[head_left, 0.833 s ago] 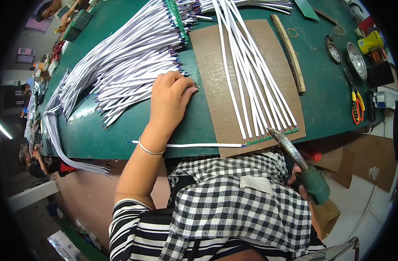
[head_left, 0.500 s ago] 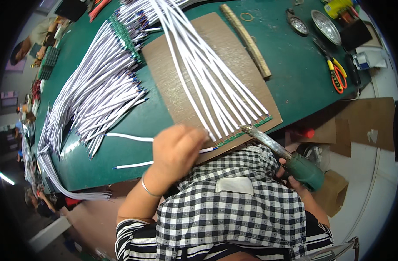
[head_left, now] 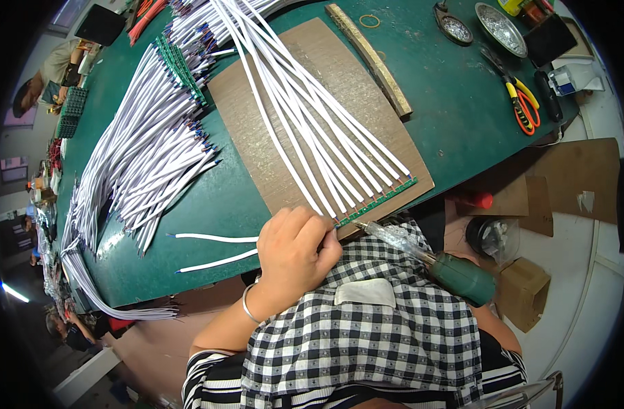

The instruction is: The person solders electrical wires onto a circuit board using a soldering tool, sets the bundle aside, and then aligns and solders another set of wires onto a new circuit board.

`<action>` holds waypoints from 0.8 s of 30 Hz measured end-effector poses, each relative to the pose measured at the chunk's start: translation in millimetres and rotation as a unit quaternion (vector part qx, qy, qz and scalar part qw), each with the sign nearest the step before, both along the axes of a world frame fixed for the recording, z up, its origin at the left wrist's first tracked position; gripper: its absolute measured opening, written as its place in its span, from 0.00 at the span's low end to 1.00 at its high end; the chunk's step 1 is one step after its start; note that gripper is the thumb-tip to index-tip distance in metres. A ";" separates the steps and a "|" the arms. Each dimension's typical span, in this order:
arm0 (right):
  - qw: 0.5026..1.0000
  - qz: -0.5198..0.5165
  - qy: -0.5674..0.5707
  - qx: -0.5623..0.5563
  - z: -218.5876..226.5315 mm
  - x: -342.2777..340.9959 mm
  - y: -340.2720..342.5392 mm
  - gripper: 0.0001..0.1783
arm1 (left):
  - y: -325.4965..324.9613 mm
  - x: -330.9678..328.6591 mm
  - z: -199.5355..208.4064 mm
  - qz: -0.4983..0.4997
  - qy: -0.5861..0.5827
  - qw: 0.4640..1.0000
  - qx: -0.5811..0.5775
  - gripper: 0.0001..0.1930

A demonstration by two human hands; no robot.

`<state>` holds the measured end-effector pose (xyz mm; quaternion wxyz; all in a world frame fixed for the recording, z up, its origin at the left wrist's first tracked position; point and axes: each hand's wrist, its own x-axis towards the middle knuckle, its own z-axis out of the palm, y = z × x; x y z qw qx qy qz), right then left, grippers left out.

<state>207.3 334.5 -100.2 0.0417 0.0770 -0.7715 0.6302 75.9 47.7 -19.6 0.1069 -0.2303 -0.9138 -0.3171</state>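
Observation:
My left hand [head_left: 298,245] is closed on short white cables [head_left: 220,263], whose blue-tipped ends stick out to its left. Its thumb and fingers are pinched at the left end of a narrow green circuit board strip [head_left: 376,206]. A row of white wires [head_left: 325,150] fans away from that strip over a brown board [head_left: 237,109]. My right hand [head_left: 488,317], mostly hidden behind the green handle, holds a soldering iron [head_left: 462,278]. The iron's tip points left, close to the strip's left end beside my left fingers; whether it touches cannot be told.
Bundles of white cables [head_left: 131,150] with a stack of green strips [head_left: 179,68] lie at the left. A wooden bar [head_left: 370,60], pliers [head_left: 523,109] and a metal dish [head_left: 500,31] are to the right. A cardboard box [head_left: 523,293] stands on the floor. Other people sit far left.
The soldering iron's tip has moved left along the strip, toward my left hand. My left hand has shifted slightly right and down, to the strip's left end. The view has shifted a little.

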 end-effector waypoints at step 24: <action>0.980 0.056 0.054 0.184 21.7 -24.8 -7.0 0.18 | 4.4 -1.6 -2.8 0.028 -0.003 0.999 -0.030 0.07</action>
